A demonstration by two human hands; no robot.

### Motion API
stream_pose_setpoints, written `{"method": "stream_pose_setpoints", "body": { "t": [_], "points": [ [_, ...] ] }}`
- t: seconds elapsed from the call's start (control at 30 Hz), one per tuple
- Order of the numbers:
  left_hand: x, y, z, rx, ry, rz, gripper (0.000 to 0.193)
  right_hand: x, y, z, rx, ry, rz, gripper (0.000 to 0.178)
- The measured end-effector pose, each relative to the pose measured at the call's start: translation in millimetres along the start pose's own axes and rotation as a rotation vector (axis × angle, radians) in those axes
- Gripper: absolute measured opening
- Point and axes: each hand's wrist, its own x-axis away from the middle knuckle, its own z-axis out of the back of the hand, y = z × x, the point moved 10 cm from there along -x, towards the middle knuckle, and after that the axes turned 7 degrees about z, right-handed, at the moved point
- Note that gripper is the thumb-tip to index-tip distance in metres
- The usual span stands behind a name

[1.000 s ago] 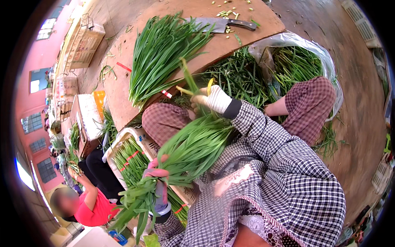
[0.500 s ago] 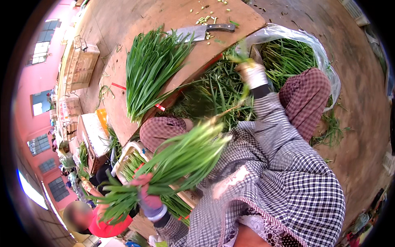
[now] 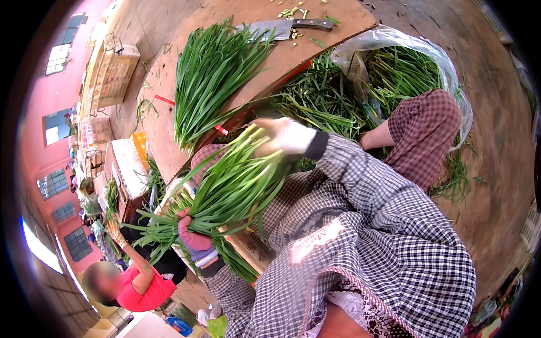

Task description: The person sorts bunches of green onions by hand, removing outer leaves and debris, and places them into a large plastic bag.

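Note:
A loose bunch of garlic chives is clasped in my left hand, its fingers wrapped round the leafy part. The pale stem ends point up and to the right. My right hand, in a white covering, is at those ends; its fingers are smeared by motion, so their grip is unclear. Beyond, a thick bunch of chives lies on the brown board, with a red strip and another red strip beside it. A cleaver rests partly behind its leaf tips.
A clear plastic bag of greens stands at the right, next to a heap of loose leaves. More chives sit in a crate by my left arm. At left are cartons and a person in red.
My right hand has swung left from above the leaf heap to the bunch's stem ends. The yellowish strands it carried no longer show in it. The held bunch now points more upward.

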Motion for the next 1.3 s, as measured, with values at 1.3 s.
{"method": "stream_pose_setpoints", "body": {
  "t": [1.3],
  "points": [
    [-45.2, -37.0, 14.4, 0.083, -0.032, 0.116, 0.027, -55.0, -49.4, 1.4, -0.053, 0.021, 0.102, 0.029]
  ]
}}
